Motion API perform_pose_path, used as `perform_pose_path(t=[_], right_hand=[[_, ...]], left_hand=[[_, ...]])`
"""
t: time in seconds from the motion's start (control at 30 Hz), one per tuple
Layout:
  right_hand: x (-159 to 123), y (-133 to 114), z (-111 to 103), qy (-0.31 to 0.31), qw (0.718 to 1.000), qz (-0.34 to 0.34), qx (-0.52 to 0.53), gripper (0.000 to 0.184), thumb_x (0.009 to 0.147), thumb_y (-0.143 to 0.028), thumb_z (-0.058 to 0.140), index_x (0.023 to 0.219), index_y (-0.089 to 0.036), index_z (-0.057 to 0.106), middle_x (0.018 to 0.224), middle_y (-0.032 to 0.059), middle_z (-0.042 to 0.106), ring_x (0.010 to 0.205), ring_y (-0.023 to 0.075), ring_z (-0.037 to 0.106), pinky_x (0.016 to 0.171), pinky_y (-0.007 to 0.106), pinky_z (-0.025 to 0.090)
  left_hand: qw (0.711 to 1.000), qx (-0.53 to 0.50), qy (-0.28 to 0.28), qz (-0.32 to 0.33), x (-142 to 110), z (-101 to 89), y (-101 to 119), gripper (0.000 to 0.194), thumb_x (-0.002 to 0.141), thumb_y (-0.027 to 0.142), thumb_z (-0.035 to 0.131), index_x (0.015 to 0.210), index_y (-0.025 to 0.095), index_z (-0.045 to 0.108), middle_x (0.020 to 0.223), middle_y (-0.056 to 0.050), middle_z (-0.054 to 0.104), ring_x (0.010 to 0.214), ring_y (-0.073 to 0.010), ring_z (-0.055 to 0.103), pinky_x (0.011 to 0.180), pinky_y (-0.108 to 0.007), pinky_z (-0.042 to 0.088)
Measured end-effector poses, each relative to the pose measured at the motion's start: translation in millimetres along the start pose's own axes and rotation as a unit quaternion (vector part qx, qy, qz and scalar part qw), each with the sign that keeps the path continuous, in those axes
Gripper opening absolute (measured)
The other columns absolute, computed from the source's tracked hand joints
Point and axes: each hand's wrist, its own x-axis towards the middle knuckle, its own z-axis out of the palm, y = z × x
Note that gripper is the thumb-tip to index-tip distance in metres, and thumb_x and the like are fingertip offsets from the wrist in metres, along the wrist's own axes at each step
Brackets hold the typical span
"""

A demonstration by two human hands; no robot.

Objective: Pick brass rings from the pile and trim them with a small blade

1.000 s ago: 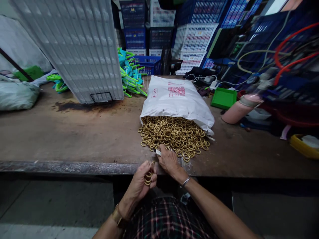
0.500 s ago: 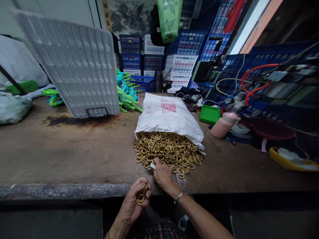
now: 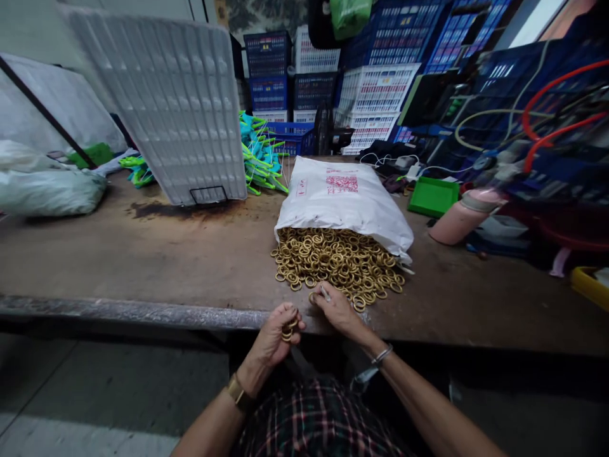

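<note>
My left hand (image 3: 278,333) is closed around several gold-coloured rings (image 3: 287,332), held just past the table's front edge. To its right, my right hand (image 3: 339,311) is pinched at the near side of the ring pile. One gold ring (image 3: 312,298) shows at its fingertips, and a slim pale tool (image 3: 325,293) lies among its fingers; the tool's kind is unclear. Just beyond, a loose pile of gold rings (image 3: 337,260) spills from the mouth of a white sack (image 3: 347,203) with red print, lying on the wooden table (image 3: 190,260).
A ribbed translucent panel (image 3: 181,114) stands at the back left, beside green and turquoise hangers (image 3: 261,158). On the right are a green tray (image 3: 434,197), a pink bottle (image 3: 459,219) and a yellow tray (image 3: 590,285). Stacked crates (image 3: 375,89) fill the background.
My right hand has drawn slightly back from the pile, and a ring shows at its fingertips. The pale tool has turned within its fingers. My left hand keeps its rings. The camera view has shifted.
</note>
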Motion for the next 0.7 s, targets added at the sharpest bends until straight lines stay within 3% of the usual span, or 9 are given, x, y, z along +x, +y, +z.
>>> perform_pose_path(t=[0.2,0.43,0.57,0.7], right_hand=[[-14,2,-11,-0.028,0.986,0.058,0.153,0.013,0.070,-0.031,0.047,0.066,-0.019,0.047,0.056,-0.0063,0.044,0.050,0.0077,0.036,0.049,0.020,0.029],[-21,-6,-17,-0.048,0.944,0.163,0.284,0.016,0.067,-0.033,0.051,0.068,-0.017,0.049,0.050,-0.0083,0.041,0.037,0.0027,0.026,0.037,0.018,0.018],[-21,-6,-18,-0.083,0.921,0.196,0.326,0.018,0.065,-0.034,0.053,0.073,-0.017,0.049,0.048,-0.0102,0.039,0.033,0.0012,0.021,0.033,0.017,0.013],[-20,-2,-16,-0.098,0.901,0.213,0.364,0.016,0.064,-0.030,0.054,0.073,-0.019,0.045,0.047,-0.0112,0.039,0.033,0.0010,0.022,0.032,0.015,0.013]], left_hand=[[0.999,0.052,0.003,-0.013,0,15.2,2,0.028,0.060,0.022,0.073,0.078,0.014,0.053,0.065,0.001,0.051,0.058,-0.0084,0.054,0.038,-0.013,0.028],[0.997,0.073,0.018,-0.003,10,19.7,-5,0.034,0.060,0.024,0.074,0.087,0.014,0.055,0.077,-0.001,0.055,0.054,-0.0051,0.050,0.038,-0.012,0.025],[0.981,0.188,0.034,0.038,17,22.9,-12,0.036,0.067,0.034,0.067,0.096,0.015,0.056,0.067,0.002,0.054,0.046,-0.0040,0.042,0.037,-0.014,0.023],[0.941,0.325,0.032,0.091,22,26.3,-18,0.035,0.072,0.038,0.061,0.096,0.012,0.060,0.048,0.006,0.043,0.041,-0.0046,0.033,0.040,-0.017,0.024]])
